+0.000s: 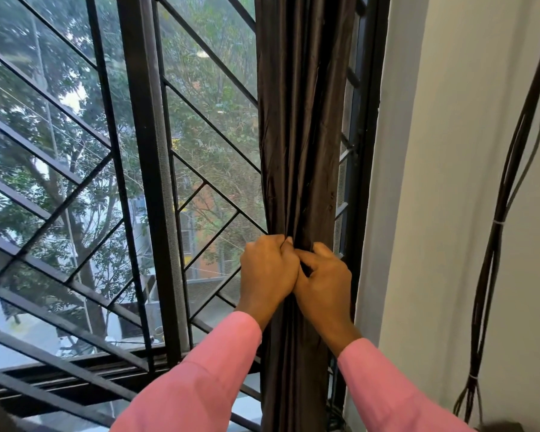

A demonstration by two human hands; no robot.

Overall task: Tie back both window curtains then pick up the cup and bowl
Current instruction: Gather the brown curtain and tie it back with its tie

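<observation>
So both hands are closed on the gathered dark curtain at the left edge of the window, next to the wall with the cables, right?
Not quite. The head view shows the left hand and right hand closed on the gathered dark curtain at the right edge of the window, not the left. It does hang next to the wall with the cables.

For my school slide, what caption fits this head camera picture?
Left hand and right hand bunch the dark curtain beside the window.

Curtain (303, 120) between window grille (138, 182) and wall (434, 182)
</observation>
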